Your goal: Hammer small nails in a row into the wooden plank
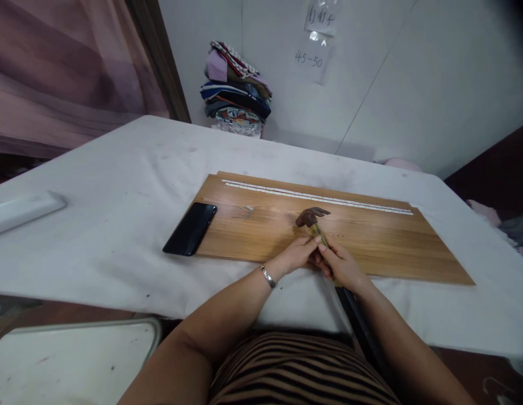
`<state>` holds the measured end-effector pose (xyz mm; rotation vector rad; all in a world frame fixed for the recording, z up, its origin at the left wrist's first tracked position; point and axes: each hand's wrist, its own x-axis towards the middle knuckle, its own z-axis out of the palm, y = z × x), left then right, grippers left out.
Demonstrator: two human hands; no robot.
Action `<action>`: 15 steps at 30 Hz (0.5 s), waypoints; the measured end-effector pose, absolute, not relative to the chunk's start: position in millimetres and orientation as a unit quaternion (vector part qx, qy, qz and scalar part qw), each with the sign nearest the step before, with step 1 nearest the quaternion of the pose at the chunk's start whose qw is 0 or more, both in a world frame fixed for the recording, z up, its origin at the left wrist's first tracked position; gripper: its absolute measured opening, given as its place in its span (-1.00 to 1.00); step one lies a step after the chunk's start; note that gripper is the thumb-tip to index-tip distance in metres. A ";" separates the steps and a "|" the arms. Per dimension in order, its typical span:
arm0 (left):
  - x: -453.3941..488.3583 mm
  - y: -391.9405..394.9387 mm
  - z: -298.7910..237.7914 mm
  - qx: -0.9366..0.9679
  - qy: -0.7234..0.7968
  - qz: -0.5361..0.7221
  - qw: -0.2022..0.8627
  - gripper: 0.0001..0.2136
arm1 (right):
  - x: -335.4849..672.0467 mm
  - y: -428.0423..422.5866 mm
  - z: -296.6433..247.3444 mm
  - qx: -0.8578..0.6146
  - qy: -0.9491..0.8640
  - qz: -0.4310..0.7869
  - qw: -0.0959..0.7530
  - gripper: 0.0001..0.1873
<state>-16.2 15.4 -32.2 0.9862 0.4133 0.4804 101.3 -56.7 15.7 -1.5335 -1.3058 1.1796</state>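
Observation:
A claw hammer (314, 217) with a rusty head and a yellow-and-black handle lies across both my hands, above the near edge of a wooden board (383, 242). My left hand (300, 254), with a silver bracelet at the wrist, closes on the handle just below the head. Beside it my right hand (341, 263) wraps round the same stretch of handle, thumb on top. The lower fingers of both hands are partly hidden. Several small nails (247, 211) lie loose on the board, left of the hammer head. A short row of dark dots (338, 235) marks the wood to the right.
Two white measuring strips (316, 197) run along the board's far side. A black phone (190, 229) rests over its left end. White cloth covers the table (117, 185). Folded clothes (238, 93) are stacked by the wall, and a white object (25, 211) sits at far left.

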 end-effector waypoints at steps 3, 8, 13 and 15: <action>-17.3 14.2 -27.3 0.463 0.184 0.225 0.837 -0.46 | 100.9 -58.5 16.9 -0.607 -0.519 0.454 0.395 -0.63; -17.7 14.5 -26.2 0.464 0.197 0.238 0.830 -0.46 | 100.3 -57.3 19.5 -0.609 -0.520 0.453 0.392 -0.67; -16.2 15.3 -31.5 0.462 0.201 0.238 0.830 -0.47 | 101.7 -56.7 16.1 -0.604 -0.514 0.468 0.390 -0.65; -15.6 15.5 -32.7 0.463 0.195 0.235 0.832 -0.48 | 102.4 -57.7 14.3 -0.600 -0.516 0.466 0.396 -0.64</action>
